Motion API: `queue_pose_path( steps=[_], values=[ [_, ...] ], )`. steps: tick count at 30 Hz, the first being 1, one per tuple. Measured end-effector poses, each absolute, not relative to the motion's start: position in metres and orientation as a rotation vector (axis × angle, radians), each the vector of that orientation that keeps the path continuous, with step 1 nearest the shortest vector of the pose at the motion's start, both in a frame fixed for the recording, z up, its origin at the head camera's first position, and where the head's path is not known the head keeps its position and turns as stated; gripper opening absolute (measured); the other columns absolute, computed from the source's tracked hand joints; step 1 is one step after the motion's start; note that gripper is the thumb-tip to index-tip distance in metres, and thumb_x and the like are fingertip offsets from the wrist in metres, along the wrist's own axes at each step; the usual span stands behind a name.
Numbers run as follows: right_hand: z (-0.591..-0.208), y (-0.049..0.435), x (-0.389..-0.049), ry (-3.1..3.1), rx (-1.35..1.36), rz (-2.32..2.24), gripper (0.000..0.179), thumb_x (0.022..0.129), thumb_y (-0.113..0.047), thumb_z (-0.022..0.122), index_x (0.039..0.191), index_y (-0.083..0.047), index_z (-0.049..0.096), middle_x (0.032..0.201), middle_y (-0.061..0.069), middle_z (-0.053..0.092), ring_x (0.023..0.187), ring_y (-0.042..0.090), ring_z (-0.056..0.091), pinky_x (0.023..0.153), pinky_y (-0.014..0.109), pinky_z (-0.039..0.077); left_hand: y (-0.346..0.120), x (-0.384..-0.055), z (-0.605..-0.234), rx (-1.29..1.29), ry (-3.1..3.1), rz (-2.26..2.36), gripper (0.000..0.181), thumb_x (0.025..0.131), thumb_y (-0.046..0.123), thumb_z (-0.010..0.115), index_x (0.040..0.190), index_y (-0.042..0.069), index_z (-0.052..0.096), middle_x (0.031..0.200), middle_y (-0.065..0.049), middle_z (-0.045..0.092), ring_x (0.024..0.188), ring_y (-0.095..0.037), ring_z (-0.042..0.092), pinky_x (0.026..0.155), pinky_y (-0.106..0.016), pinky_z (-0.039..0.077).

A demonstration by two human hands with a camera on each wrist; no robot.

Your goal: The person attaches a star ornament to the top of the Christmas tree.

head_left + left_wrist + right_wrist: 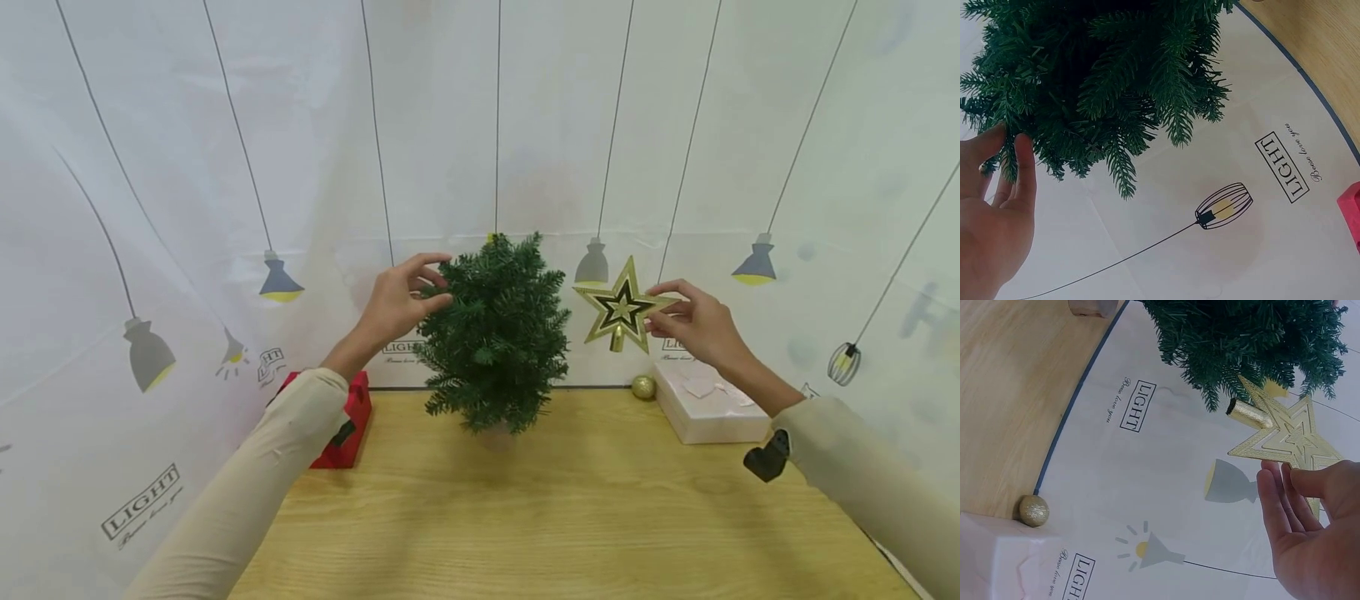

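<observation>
A small green artificial Christmas tree (495,333) stands upright at the middle of the table, its base mostly hidden below the branches. At its left side is my left hand (405,296), fingers bent around the outer branches. The left wrist view shows a sprig (1009,153) between the thumb and fingers of that hand. Right of the tree, my right hand (693,321) pinches a gold star tree topper (622,308) by one point. The topper hangs in the air with its short socket (1249,414) pointing down in the head view, apart from the tree.
A gold ball ornament (643,387) lies by the table's back edge beside a pale pink gift box (712,404). A red box (348,425) stands at the left, partly behind my left sleeve. Behind the wooden table (525,517) hangs a white backdrop (435,125) with printed lamps.
</observation>
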State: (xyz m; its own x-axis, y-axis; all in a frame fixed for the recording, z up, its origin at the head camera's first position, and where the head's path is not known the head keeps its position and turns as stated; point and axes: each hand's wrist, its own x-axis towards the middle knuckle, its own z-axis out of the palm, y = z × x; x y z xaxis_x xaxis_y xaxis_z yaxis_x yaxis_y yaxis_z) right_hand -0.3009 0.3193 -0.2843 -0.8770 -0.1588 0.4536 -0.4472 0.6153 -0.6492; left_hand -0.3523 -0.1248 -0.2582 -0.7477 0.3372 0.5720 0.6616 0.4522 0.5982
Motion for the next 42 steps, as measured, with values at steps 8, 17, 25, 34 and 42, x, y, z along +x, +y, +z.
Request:
queue_pose_path(
  steps=[8, 17, 25, 34, 42],
  values=[
    [-0.272, 0.321, -0.301, -2.473, 0.493, 1.128, 0.038, 0.104, -0.008, 0.065, 0.139, -0.001, 0.056, 0.107, 0.03, 0.073, 0.079, -0.002, 0.072, 0.072, 0.014, 0.058, -0.123, -0.352, -0.258, -0.85, -2.335, -1.213, 0.058, 0.091, 0.006, 0.081, 0.145, 0.015, 0.06, 0.109, -0.013, 0.073, 0.101, -0.031, 0.075, 0.085, -0.047, 0.06],
    [-0.253, 0.318, -0.303, -2.474, 0.458, 1.116, 0.04, 0.103, -0.008, 0.065, 0.141, -0.002, 0.055, 0.112, 0.029, 0.073, 0.079, 0.0, 0.073, 0.071, 0.013, 0.057, -0.122, -0.352, -0.258, -0.847, -2.337, -1.212, 0.059, 0.091, 0.006, 0.081, 0.145, 0.015, 0.059, 0.11, -0.013, 0.073, 0.102, -0.031, 0.075, 0.083, -0.045, 0.061],
    [-0.236, 0.31, -0.306, -2.434, 0.455, 1.118, 0.039, 0.103, -0.01, 0.066, 0.14, -0.005, 0.056, 0.111, 0.027, 0.074, 0.08, 0.001, 0.074, 0.072, 0.015, 0.058, -0.124, -0.352, -0.258, -0.821, -2.348, -1.181, 0.059, 0.091, 0.008, 0.081, 0.145, 0.016, 0.06, 0.11, -0.013, 0.074, 0.103, -0.031, 0.074, 0.077, -0.043, 0.059],
    [-0.216, 0.299, -0.309, -2.394, 0.442, 1.121, 0.038, 0.103, -0.01, 0.066, 0.14, -0.006, 0.057, 0.113, 0.026, 0.073, 0.079, -0.001, 0.073, 0.072, 0.015, 0.058, -0.124, -0.352, -0.257, -0.822, -2.345, -1.192, 0.059, 0.091, 0.007, 0.081, 0.145, 0.015, 0.06, 0.11, -0.014, 0.074, 0.102, -0.032, 0.074, 0.072, -0.036, 0.054],
    [-0.204, 0.29, -0.313, -2.369, 0.438, 1.146, 0.038, 0.103, -0.011, 0.065, 0.14, -0.007, 0.056, 0.11, 0.022, 0.074, 0.081, 0.0, 0.073, 0.073, 0.015, 0.058, -0.123, -0.352, -0.259, -0.82, -2.345, -1.182, 0.058, 0.092, 0.008, 0.081, 0.145, 0.016, 0.06, 0.109, -0.012, 0.074, 0.101, -0.03, 0.075, 0.069, -0.034, 0.053]
  ],
)
